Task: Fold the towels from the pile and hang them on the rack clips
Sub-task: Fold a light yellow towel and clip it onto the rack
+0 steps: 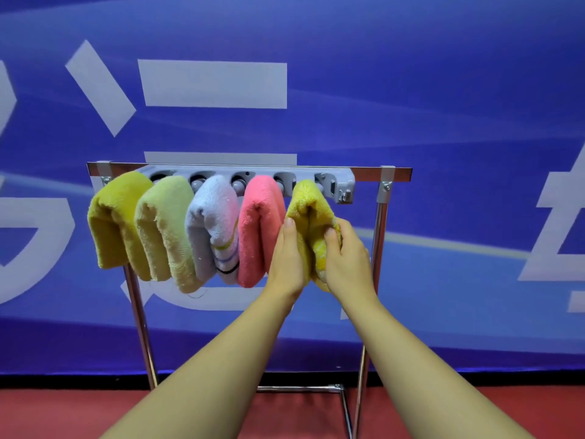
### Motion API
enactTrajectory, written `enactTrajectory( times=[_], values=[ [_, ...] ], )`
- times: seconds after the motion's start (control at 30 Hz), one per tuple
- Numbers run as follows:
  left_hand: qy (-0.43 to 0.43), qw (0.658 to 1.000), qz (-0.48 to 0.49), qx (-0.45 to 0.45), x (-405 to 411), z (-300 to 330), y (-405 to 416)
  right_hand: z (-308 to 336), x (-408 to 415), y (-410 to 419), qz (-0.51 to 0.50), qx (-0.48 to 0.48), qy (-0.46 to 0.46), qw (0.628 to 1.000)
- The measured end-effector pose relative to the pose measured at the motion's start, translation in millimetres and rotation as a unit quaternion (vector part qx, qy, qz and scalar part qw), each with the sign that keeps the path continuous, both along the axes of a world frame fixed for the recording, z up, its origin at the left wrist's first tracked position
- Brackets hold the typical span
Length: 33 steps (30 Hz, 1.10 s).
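- The rack (383,248) stands on the floor and has a grey clip bar (343,185) along its top.
- Four folded towels hang there already: mustard (110,217), pale green (161,223), lilac (212,217) and pink (259,223).
- The yellow towel (308,204) hangs at the last clip on the right. It looks soft, light and floppy, so it is best held by its two hanging sides.
- The left hand (286,261) presses flat on one side; the right hand (348,258) pinches the other.
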<state>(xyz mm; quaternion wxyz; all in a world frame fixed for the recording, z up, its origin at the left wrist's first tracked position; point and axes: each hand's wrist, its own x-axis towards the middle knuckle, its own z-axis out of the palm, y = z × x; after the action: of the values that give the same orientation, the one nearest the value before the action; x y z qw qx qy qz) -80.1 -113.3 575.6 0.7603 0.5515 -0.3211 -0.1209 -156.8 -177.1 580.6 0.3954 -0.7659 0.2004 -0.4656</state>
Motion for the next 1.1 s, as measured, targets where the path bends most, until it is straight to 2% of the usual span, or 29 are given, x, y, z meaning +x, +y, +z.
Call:
enactTrajectory(
  times=[0.13,0.23,0.33,0.47,0.6,0.77,0.97,1.1],
  values=[
    [-0.028,0.999,-0.003,0.022,3.6,-29.9,9.6,-27.7,-1.7,0.7,0.016,0.007,0.035,0.999],
    [-0.062,0.994,0.016,0.088,11.6,-65.7,26.2,-66.3,-6.5,2.2,0.015,0.016,0.056,0.998],
    [-0.086,0.98,0.025,0.179,23.6,-124.1,52.0,-129.9,-8.8,3.4,0.017,0.036,0.144,0.989],
    [-0.074,0.961,0.029,0.266,39.2,-206.6,89.7,-229.1,-2.9,14.1,0.062,0.044,0.291,0.954],
    [-0.037,0.943,0.025,0.331,54.8,-283.0,117.8,-315.6,13.8,31.7,0.12,0.05,0.389,0.912],
    [0.021,0.911,0.021,0.412,71.7,-379.8,148.0,-417.7,30.6,56.5,0.165,0.077,0.506,0.843],
    [0.193,0.85,0.049,0.488,90.4,-500.0,191.1,-500.2,41.0,77.0,0.217,0.161,0.576,0.771],
    [0.252,0.815,0.063,0.518,100.8,-563.9,213.8,-555.3,59.4,71.9,0.21,0.192,0.605,0.744]
  ],
)
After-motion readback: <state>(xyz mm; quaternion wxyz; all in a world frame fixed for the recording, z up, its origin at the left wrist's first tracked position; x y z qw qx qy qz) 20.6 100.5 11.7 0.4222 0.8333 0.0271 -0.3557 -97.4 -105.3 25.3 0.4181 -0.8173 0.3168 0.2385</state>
